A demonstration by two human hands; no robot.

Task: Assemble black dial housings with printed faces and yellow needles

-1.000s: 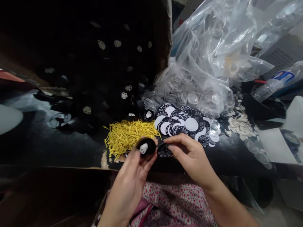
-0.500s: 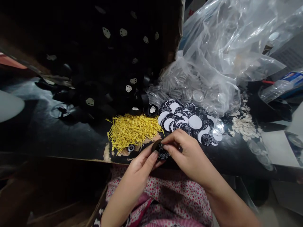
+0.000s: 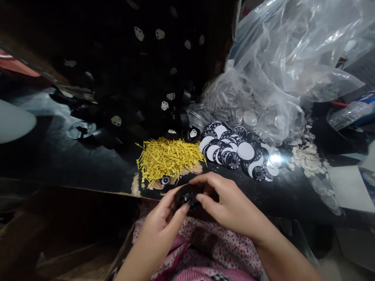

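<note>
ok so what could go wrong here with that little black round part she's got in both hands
The black round part is pinched between the left hand and right hand past the table edge, above the lap; if it slips, it would likely fall to the lap or floor. The yellow pins lie heaped close to that edge, so a brushing wrist might sweep some off. The part sits in shadow, so a misaligned fit could go unnoticed.

Glossy black tabletop (image 3: 73, 164) with worn, chipped near edge, matt yellow plastic pins (image 3: 170, 158) heaped at centre, smooth printed discs (image 3: 234, 150) to the right, crinkled clear plastic bag (image 3: 281, 74) far right, matt black plastic cap (image 3: 187, 195) between both hands, floral cloth (image 3: 222, 249) nearest.
</note>
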